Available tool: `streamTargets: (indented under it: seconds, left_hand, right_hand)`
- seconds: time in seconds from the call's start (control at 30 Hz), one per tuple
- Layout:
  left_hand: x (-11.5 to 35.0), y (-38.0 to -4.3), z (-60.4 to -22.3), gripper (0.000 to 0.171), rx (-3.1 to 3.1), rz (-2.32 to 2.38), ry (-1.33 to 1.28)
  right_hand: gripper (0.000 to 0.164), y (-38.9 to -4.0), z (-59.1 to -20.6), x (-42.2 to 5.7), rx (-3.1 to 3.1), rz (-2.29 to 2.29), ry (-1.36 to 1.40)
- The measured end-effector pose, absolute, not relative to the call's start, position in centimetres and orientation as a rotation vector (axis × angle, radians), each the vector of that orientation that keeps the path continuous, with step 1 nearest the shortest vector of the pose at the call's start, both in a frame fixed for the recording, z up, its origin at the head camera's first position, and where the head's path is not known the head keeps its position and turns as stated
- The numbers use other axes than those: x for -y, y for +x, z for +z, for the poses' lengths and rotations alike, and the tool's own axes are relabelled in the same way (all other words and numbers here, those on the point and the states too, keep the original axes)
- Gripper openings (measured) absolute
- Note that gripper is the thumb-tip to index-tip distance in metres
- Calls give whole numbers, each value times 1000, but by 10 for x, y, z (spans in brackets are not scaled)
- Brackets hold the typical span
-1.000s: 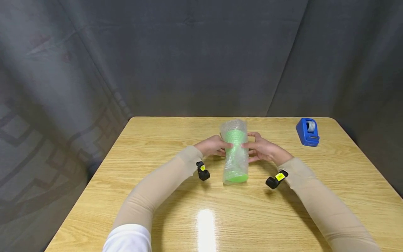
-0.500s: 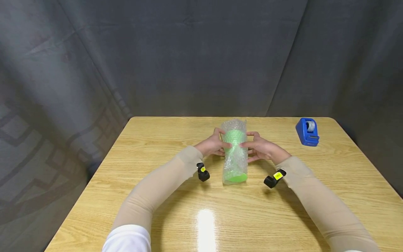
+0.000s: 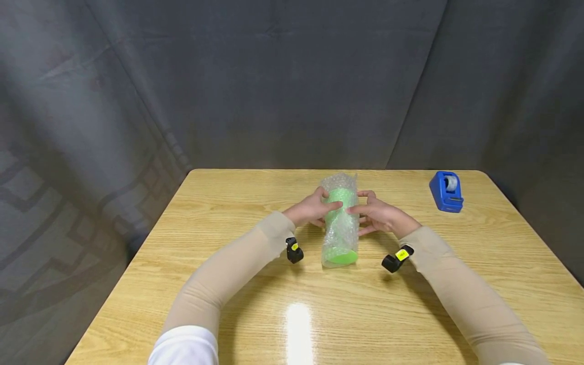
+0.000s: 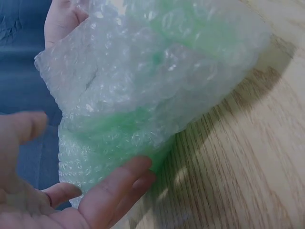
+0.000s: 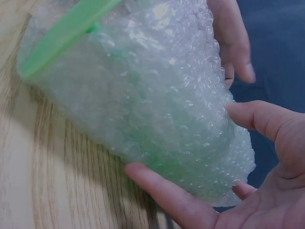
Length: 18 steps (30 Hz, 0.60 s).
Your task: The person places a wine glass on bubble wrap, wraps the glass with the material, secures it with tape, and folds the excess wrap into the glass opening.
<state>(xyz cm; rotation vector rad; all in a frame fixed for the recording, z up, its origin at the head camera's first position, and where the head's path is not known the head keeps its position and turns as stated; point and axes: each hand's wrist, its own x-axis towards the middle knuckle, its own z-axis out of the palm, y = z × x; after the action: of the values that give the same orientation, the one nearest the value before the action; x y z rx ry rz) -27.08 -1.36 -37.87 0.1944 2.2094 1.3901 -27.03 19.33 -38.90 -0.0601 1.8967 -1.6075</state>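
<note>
A green object with a flat round end, wrapped in clear bubble wrap (image 3: 339, 235), lies lengthwise on the table; the wrap blurs its exact kind. My left hand (image 3: 314, 207) is at its left side. In the left wrist view, the left fingers (image 4: 116, 191) lie along the wrap, while the thumb stands off it. From the right, my right hand (image 3: 380, 215) holds the bundle, thumb (image 5: 252, 114) on the wrap and fingers spread along its side. The green end disc (image 5: 66, 38) shows in the right wrist view.
A blue tape dispenser (image 3: 444, 192) with a roll of clear tape stands at the table's back right. The wooden table (image 3: 255, 314) ends at a dark grey curtain (image 3: 292, 91) behind. Each wrist carries a small black camera.
My left thumb has moved up and inward over the bundle, and the left fingers have shifted. The right hand and the bundle have shifted only slightly left.
</note>
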Motion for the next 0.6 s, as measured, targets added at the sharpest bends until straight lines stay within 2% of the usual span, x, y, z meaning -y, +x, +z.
streamTargets:
  seconds: [0.2, 0.6]
  left_hand:
    - [13, -268, -379, 92, -2224, 1356, 232]
    - [7, -261, -380, 87, -2299, 1370, 251]
  right_hand:
    - [86, -270, -389, -193, -1895, -1610, -81]
    - [84, -271, -390, -192, -1908, -1612, -78]
